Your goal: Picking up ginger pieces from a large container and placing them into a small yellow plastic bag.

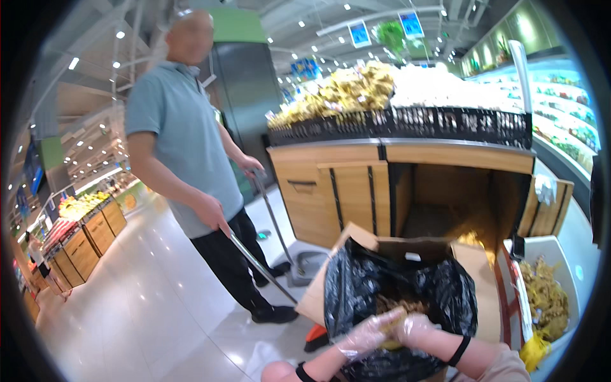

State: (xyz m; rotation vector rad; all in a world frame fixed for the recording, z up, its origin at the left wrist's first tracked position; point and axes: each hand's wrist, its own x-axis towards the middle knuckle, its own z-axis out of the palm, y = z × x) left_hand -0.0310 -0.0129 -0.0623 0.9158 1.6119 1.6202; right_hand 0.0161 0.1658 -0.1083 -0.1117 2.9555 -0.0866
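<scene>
My left hand [372, 332] and my right hand [414, 328], both in clear plastic gloves, meet over an open cardboard box [477, 277]. Between them they grip a small yellowish piece [392, 325], partly hidden by the fingers; it may be a piece of ginger. A black plastic bag [446, 286] lines the box and folds over its rim. Brown knobbly produce [405, 304] lies inside the bag, just beyond my hands. To the right stands a white foam crate [570, 267] holding knobbly roots [549, 296] that look like ginger.
A person [186, 124] stands at left, holding a long-handled dustpan [308, 267] and a metal pole [260, 270]. An orange brush head [317, 338] rests beside the box. Ahead is a wooden display stand [305, 191] with an open cupboard [444, 200]. A yellow bag [535, 352] lies by the crate.
</scene>
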